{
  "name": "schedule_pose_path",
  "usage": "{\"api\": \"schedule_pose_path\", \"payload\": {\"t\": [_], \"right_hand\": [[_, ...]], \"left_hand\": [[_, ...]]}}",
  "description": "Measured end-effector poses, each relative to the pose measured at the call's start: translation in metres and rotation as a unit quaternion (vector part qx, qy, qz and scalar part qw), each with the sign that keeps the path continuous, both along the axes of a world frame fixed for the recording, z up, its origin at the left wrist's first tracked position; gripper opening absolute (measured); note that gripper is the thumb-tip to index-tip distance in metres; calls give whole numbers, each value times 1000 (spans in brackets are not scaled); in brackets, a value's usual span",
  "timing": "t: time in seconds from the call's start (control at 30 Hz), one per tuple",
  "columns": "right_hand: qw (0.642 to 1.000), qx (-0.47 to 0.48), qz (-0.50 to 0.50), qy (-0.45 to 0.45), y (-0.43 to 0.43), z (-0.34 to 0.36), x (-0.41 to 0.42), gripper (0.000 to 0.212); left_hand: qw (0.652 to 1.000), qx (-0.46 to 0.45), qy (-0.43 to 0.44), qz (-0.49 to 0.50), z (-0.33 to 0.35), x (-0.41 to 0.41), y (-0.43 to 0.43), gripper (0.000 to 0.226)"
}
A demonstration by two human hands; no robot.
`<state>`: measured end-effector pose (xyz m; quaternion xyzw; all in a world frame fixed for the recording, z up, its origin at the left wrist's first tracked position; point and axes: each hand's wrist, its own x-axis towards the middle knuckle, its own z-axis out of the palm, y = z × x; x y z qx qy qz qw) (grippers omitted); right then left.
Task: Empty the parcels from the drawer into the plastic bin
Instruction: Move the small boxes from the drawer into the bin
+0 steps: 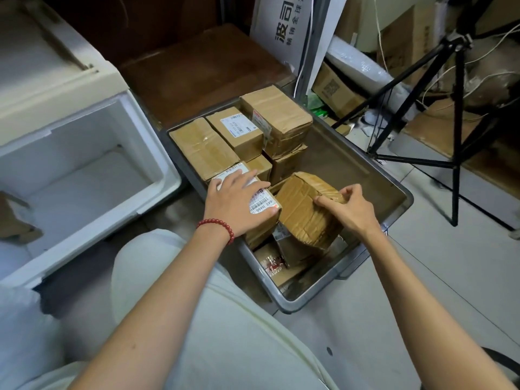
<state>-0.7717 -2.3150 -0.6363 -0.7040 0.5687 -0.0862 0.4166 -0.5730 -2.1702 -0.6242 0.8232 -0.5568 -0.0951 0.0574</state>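
A grey plastic bin [365,170] stands on the floor ahead of me with several brown taped cardboard parcels stacked in its left and near part. My left hand [236,198], with a red bead bracelet on the wrist, rests flat on a labelled parcel [263,205] in the bin, fingers spread over its white label. My right hand [350,208] grips the far edge of a tape-wrapped parcel [304,212] that lies tilted beside it, fingers curled over the corner. The white drawer [84,178] stands pulled out at the left, its inside bare.
A black tripod [455,153] stands right of the bin. Cardboard boxes, a bubble-wrap roll [363,66] and a white sign [287,26] crowd the back. My knee in pale trousers [157,266] is near the bin's front corner. Grey floor tiles lie to the right.
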Motion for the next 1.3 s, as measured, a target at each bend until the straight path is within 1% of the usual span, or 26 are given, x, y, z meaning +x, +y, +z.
{"api": "schedule_pose_path", "payload": {"t": [0.07,0.13,0.23,0.3,0.5,0.67,0.87,0.97,1.03,1.1,1.23,1.3], "right_hand": [[999,-22,38,28,-3,-2,3,69],[992,-46,78,90,-6,-5,8,71],[973,-45,123,189,-9,-11,16,70],[964,-31,149,219,-11,-16,20,70],[952,50,204,224,-6,-31,18,66],[945,73,232,221,-4,-37,22,80],[950,169,197,172,-13,-44,32,63],[949,181,197,167,-13,-48,34,58],[936,196,229,184,-7,-49,35,55],[924,196,259,201,2,-48,38,57],[916,174,280,230,11,-42,41,61],[903,172,295,259,8,-41,40,61]], "left_hand": [[1000,-4,0,1,-1,1,0,61],[1000,-7,3,2,-1,1,0,61],[1000,-8,8,5,-2,2,0,61],[1000,-12,7,7,-3,3,0,61],[1000,-22,5,10,-6,5,-2,62],[1000,-28,4,12,-6,6,-4,62],[999,-37,1,15,-9,7,-5,63],[999,-36,-3,13,-9,7,-5,63],[999,-38,-5,14,-10,7,-5,64],[999,-40,-7,15,-10,7,-5,64],[999,-39,-4,14,-9,7,-5,64],[999,-41,-11,9,-9,7,-5,64]]}}
